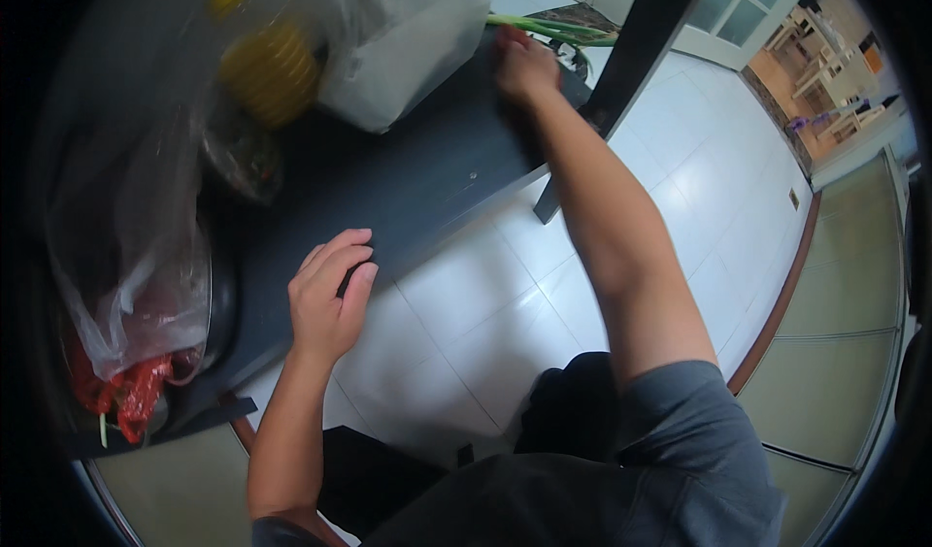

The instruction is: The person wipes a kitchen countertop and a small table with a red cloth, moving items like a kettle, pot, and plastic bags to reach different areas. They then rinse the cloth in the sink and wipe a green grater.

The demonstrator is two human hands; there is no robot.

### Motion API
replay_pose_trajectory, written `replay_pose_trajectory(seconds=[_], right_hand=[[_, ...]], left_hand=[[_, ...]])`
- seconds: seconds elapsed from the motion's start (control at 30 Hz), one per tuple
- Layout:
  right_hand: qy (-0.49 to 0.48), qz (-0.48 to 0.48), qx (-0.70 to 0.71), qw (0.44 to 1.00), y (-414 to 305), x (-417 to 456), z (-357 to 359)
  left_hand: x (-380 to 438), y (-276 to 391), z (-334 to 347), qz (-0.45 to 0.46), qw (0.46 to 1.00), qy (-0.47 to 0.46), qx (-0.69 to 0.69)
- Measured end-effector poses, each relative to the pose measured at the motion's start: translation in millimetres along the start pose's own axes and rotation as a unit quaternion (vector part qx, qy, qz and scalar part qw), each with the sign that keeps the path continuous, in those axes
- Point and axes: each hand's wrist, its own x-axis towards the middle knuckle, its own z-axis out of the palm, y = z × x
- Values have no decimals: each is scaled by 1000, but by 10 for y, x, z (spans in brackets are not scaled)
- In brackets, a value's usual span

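My left hand [331, 288] hovers over the front edge of the dark shelf [437, 183], fingers bent, with nothing visible in it. My right hand [528, 66] reaches to the shelf's far right end, beside a dark post; it is blurred, and something red shows at its fingers, which I cannot identify. Green scallion stalks [557, 29] lie just beyond the right hand. Left of that hand a white translucent plastic bag [408, 59] rests on the shelf.
A yellow ribbed item [269, 74] and a clear-wrapped package [244, 157] lie at the shelf's back left. Nearer stands a dark bowl or pan [222, 307] with a clear bag [145, 307] and red plastic bag [142, 394]. The dark post [641, 45] rises beside my right forearm.
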Motion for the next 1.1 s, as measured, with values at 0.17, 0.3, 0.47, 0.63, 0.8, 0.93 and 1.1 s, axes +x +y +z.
replay_pose_trajectory(seconds=[0.17,0.3,0.47,0.63,0.8,0.93,1.1], right_hand=[[-29,-45,-32,998,-247,-31,35],[34,-194,45,979,111,-541,-104],[35,-5,-40,999,209,-391,-355],[61,-208,197,956,-19,-1104,-259],[177,-259,344,885,302,-1502,-696],[422,-167,317,833,602,-1275,-1551],[509,-156,257,806,497,-688,-1578]], left_hand=[[249,-77,391,-14,999,18,30],[147,-149,340,-37,997,29,61],[236,-65,444,-25,999,-8,45],[234,-64,402,-25,999,-11,37],[217,-67,419,-21,999,1,25],[162,-81,391,-29,999,2,23],[192,-81,412,-29,999,-2,33]])
